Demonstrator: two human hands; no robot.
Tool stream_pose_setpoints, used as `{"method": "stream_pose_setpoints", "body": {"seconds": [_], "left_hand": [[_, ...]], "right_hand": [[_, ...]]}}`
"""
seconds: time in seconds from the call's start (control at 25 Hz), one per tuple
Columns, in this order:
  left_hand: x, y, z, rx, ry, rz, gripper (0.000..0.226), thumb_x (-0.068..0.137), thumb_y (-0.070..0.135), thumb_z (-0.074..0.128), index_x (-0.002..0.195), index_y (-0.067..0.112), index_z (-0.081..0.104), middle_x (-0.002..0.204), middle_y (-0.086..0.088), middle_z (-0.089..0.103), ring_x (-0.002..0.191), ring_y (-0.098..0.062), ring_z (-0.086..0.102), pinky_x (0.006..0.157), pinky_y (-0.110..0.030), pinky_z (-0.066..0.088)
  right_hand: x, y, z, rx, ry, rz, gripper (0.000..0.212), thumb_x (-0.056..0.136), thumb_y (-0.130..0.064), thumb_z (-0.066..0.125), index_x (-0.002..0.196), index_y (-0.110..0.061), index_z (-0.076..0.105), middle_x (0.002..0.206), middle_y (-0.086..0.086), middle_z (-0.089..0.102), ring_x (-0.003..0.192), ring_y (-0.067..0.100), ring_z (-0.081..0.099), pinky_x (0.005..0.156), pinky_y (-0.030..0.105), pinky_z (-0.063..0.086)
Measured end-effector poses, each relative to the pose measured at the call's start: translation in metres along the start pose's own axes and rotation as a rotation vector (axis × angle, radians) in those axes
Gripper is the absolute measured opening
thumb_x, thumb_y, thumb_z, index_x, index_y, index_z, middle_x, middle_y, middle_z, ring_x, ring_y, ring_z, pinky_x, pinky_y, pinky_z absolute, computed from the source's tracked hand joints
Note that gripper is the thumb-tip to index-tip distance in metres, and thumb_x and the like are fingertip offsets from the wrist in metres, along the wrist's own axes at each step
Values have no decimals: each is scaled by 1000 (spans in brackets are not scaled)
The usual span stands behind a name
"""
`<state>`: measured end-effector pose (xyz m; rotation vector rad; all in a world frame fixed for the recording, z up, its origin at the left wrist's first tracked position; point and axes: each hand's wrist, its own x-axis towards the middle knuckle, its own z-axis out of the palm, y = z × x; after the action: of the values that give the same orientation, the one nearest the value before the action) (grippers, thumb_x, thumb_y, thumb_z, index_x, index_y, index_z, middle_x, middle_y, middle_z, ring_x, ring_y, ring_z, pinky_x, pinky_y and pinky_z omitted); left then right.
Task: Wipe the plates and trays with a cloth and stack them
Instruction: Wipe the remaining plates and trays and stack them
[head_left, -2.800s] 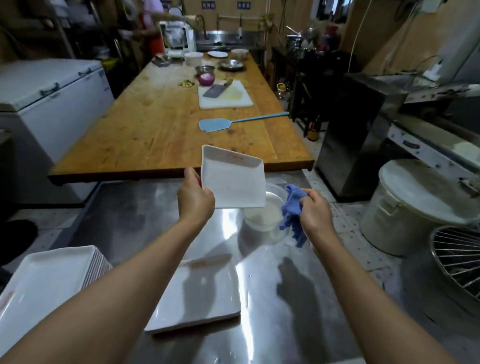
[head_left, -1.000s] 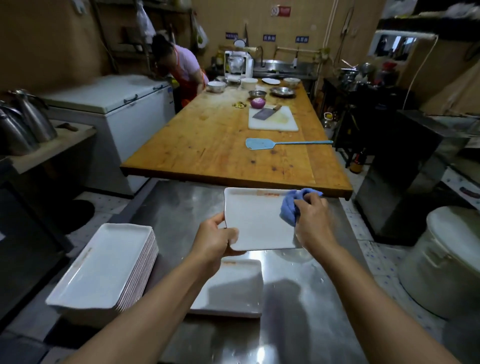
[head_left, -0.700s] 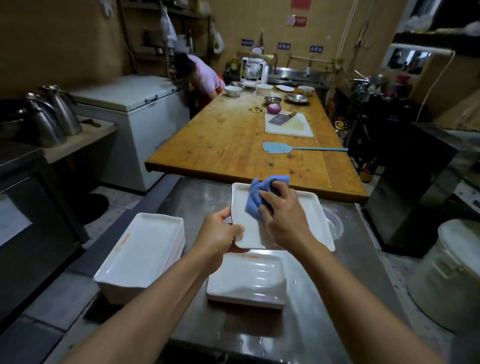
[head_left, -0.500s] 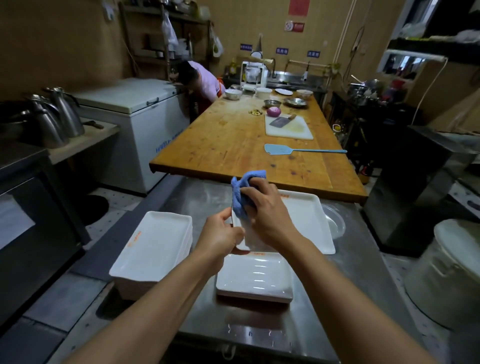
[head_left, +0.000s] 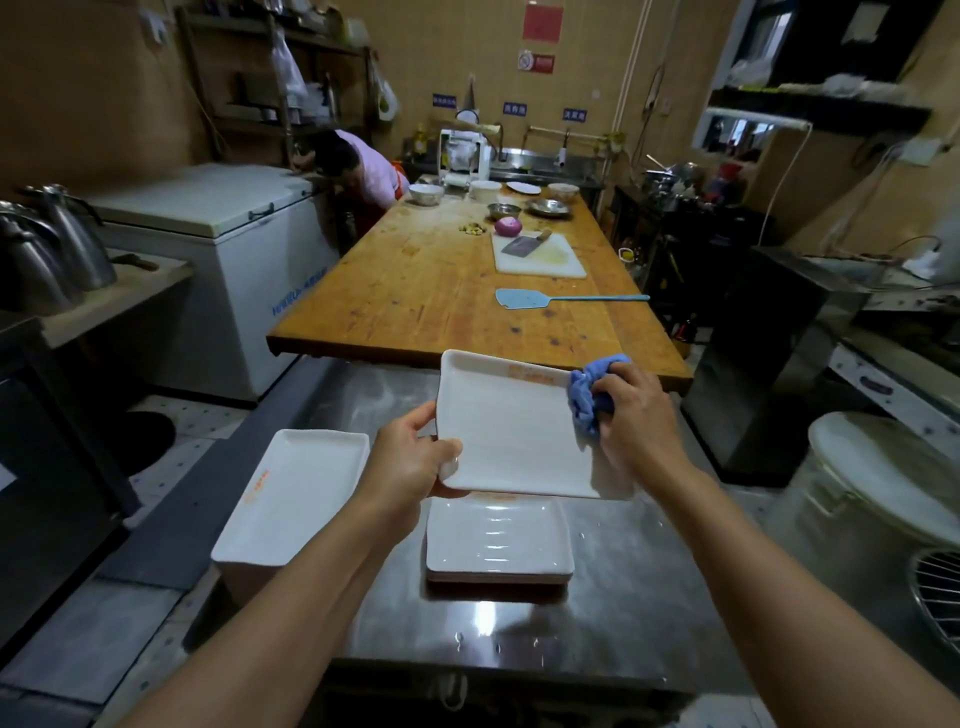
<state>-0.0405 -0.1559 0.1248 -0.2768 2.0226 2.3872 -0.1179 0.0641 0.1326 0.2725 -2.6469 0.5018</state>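
Wiping is midway; the left hand (head_left: 410, 457) pinches the near-left corner of a white tray (head_left: 511, 426), held in the air, while the right hand (head_left: 631, 410) closes on a blue cloth (head_left: 589, 395) at its far-right edge; below them wait a short stack (head_left: 498, 540) and, left of the left hand, a taller stack (head_left: 291, 504); which is wiped I cannot tell.

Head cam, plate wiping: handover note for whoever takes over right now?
Left hand: grips the near-left corner of a white rectangular plate, held above the steel counter.
Right hand: presses a blue cloth to the plate's far-right corner.
Short stack of white plates lies beneath; taller stack to the left.
Left: finish wiping, then stack it.
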Motion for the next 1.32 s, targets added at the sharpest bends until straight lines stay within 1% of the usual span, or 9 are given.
{"method": "stream_pose_setpoints", "body": {"seconds": [0.08,0.16,0.28,0.44,0.6,0.8,0.96,1.12,1.32], "left_hand": [[3,0,2,-25,16,-14,48,86,-11,46,126,13,54,113,-12,64,99,-34,62,57,-36,57],[10,0,6,-78,38,-33,46,86,-12,45,125,11,55,111,-14,64,97,-34,62,60,-39,58],[20,1,12,-117,70,-45,44,87,-12,45,121,12,56,106,-13,64,88,-29,62,56,-36,59],[22,-3,30,-148,64,-54,38,88,-11,45,115,13,57,99,-11,64,83,-26,62,53,-33,57],[20,-4,45,-174,6,-43,30,92,-5,45,108,15,59,91,-9,66,77,-23,63,49,-29,55],[22,-3,53,-180,-53,-19,25,95,5,45,103,19,64,85,-4,69,69,-16,67,52,-29,54],[27,-2,51,-181,-48,2,22,97,10,44,101,17,64,85,-3,70,71,-14,68,59,-34,58],[29,-5,48,-204,-12,-7,21,98,11,43,99,15,63,85,-3,70,71,-14,69,60,-35,58],[33,-9,48,-172,52,-42,21,98,7,42,109,8,60,90,-10,66,75,-21,63,62,-40,56]], "right_hand": [[-2,3,-2,54,-18,-104,11,79,1,56,81,6,65,101,20,61,93,39,54,76,34,42],[-8,9,-3,76,-35,-199,15,79,-3,51,75,4,63,97,19,63,93,37,54,75,33,41],[-21,23,-2,-12,-127,-181,9,86,-12,54,82,-8,62,105,5,61,105,21,45,82,29,38],[-19,29,-6,15,-154,-162,6,85,-13,53,85,-12,59,101,1,58,96,18,45,77,32,42],[-1,17,-6,186,-170,-180,27,85,-2,52,110,-9,60,117,7,54,103,23,42,88,30,33],[20,-22,-2,201,-144,-304,41,90,-10,47,129,-16,56,138,2,46,123,28,33,100,30,22],[13,-41,-4,257,-262,-444,44,87,-11,46,128,-17,57,137,-1,49,122,25,35,101,30,23],[-2,-35,-9,331,-366,-477,33,89,-8,49,120,-14,61,131,-2,52,117,18,36,99,25,26],[-21,-19,-9,328,-385,-528,26,87,-11,53,110,-15,65,119,-1,57,111,17,41,97,30,33]]}}
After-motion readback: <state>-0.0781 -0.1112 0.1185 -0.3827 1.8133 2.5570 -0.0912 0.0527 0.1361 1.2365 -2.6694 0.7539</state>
